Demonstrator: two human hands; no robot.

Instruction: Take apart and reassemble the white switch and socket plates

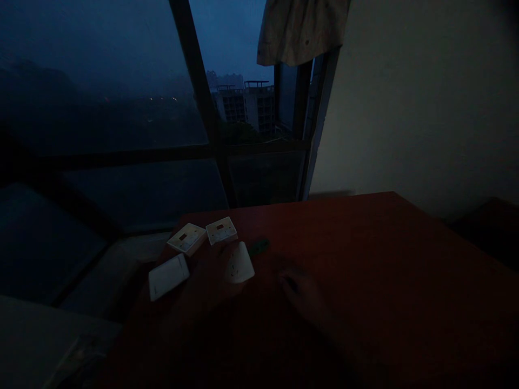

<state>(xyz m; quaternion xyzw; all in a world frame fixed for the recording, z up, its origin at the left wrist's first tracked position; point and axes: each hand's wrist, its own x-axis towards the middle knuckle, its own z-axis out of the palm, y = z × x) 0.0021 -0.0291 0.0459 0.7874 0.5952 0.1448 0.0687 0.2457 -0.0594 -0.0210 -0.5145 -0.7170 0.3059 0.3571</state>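
Socket plate (243, 263), pale with small dark slots, held over the desk (365, 259) near its left edge, in the partly closed left hand (214, 273). Right hand (302, 294) to the right of it, apart from it, fingers curled inward; too dark to tell whether anything is held. Small green object (259, 246) lying just beyond the hands. Near the back left corner, two shallow boxes (221, 230), side by side, pale inside. White rectangular plate (168, 276) nearer along the left edge. Beyond the back edge, dim window (263, 173) and pale wall (405, 108).
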